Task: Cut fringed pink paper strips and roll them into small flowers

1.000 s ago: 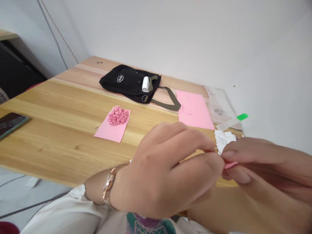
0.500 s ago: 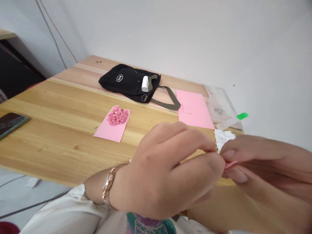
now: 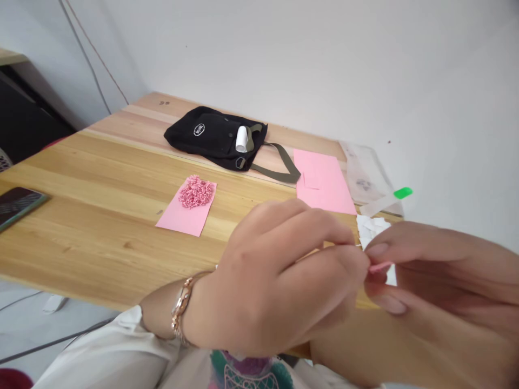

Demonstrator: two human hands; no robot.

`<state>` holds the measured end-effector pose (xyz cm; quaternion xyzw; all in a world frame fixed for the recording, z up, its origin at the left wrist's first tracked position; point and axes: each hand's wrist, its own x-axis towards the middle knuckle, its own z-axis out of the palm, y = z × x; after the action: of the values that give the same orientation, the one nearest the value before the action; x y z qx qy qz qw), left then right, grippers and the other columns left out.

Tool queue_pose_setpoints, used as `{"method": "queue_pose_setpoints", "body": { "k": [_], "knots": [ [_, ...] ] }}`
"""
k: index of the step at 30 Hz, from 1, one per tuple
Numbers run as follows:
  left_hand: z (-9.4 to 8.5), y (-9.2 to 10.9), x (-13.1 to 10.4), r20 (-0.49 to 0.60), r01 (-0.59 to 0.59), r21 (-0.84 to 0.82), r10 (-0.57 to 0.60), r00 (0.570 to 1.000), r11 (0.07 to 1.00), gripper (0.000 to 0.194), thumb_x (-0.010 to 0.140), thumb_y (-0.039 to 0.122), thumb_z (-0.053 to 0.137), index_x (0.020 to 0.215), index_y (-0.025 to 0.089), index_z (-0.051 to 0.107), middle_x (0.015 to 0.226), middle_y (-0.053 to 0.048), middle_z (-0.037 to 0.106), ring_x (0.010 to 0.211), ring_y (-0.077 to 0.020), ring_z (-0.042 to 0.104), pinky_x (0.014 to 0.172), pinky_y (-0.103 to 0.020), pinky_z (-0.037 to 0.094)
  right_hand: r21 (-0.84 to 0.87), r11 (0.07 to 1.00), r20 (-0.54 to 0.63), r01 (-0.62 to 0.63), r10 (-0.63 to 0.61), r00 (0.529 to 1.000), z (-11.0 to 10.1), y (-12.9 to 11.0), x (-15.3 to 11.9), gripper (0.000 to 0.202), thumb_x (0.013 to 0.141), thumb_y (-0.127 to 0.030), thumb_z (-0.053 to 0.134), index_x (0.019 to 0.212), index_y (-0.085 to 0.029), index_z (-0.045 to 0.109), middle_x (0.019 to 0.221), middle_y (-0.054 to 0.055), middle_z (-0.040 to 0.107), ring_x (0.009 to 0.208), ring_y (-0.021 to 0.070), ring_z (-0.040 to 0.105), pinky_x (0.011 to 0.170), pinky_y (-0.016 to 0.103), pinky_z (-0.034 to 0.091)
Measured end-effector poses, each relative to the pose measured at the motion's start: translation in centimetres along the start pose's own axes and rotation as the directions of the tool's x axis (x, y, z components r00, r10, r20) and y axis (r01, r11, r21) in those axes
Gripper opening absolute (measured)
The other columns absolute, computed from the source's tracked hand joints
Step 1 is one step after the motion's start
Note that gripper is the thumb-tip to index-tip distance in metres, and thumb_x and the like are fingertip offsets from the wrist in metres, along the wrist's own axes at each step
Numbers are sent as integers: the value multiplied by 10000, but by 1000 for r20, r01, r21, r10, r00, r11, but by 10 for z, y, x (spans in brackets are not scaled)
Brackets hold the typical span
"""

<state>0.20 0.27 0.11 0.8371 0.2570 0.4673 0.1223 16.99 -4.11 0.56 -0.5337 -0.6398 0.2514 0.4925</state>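
Note:
My left hand [image 3: 279, 275], with a watch-like bracelet on its wrist, is closed in a pinch, thumb against fingers. At its fingertips is a small strip of pink paper [image 3: 381, 267], rolled or folded; most of it is hidden by my fingers. From the right, my right hand [image 3: 438, 281] curls its thumb and index finger around the same strip. Both hands meet above the table's front right part. Just behind them lies crumpled white paper [image 3: 371, 227]. Further left, a cluster of pink beads or tiny buds [image 3: 195, 192] rests on a pink paper sheet [image 3: 184, 222].
On the wooden table [image 3: 101, 216], a black bag [image 3: 211, 138] lies at the back with a white roll [image 3: 241, 139] on it. Pink sheets [image 3: 330, 189] sit right of its strap. A green-capped translucent stick [image 3: 401, 193] is near the right edge; a phone [image 3: 22, 205] lies far left.
My right thumb and index finger have parted slightly, showing more of the pink strip. My left hand has shifted a little to the left.

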Motion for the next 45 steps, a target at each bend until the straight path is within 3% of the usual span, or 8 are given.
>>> {"method": "queue_pose_setpoints", "body": {
  "k": [6,14,20,27,45],
  "knots": [
    [2,-6,0,-18,10,-143,-13,1000,990,126,792,77,538,752,181,596,784,-16,677,658,-112,598,606,-244,530,26,1000,24,0,-1,1000,1,-1,3,146,662,-278,748,798,-305,704,637,1,632,550,164,565,466,296,484],
    [10,-8,-1,-98,91,-316,-128,987,945,108,807,88,558,753,158,619,740,-28,659,687,-112,616,600,-228,542,36,999,40,-19,18,999,7,-9,12,92,674,-262,730,757,-264,691,635,1,652,568,155,597,460,257,491],
    [9,-6,-1,-83,105,-281,-133,988,954,121,802,75,569,760,176,621,749,-14,666,685,-112,624,579,-226,533,-35,999,69,14,-11,998,4,-7,11,188,683,-261,727,866,-282,688,654,-18,654,590,138,607,470,227,509],
    [9,-5,-3,-81,112,-316,-144,986,942,109,790,61,579,768,156,628,785,-33,668,708,-120,628,600,-232,543,-86,996,42,28,-24,999,6,-7,10,135,713,-259,709,847,-255,706,654,-1,672,579,141,623,471,227,522],
    [7,-5,-2,-28,93,-282,-105,994,955,132,817,105,559,747,189,634,773,-18,671,706,-123,628,584,-239,535,-33,999,69,36,-33,997,1,-4,10,149,720,-242,683,860,-290,708,654,6,681,559,161,630,431,238,508]
  ]
}}
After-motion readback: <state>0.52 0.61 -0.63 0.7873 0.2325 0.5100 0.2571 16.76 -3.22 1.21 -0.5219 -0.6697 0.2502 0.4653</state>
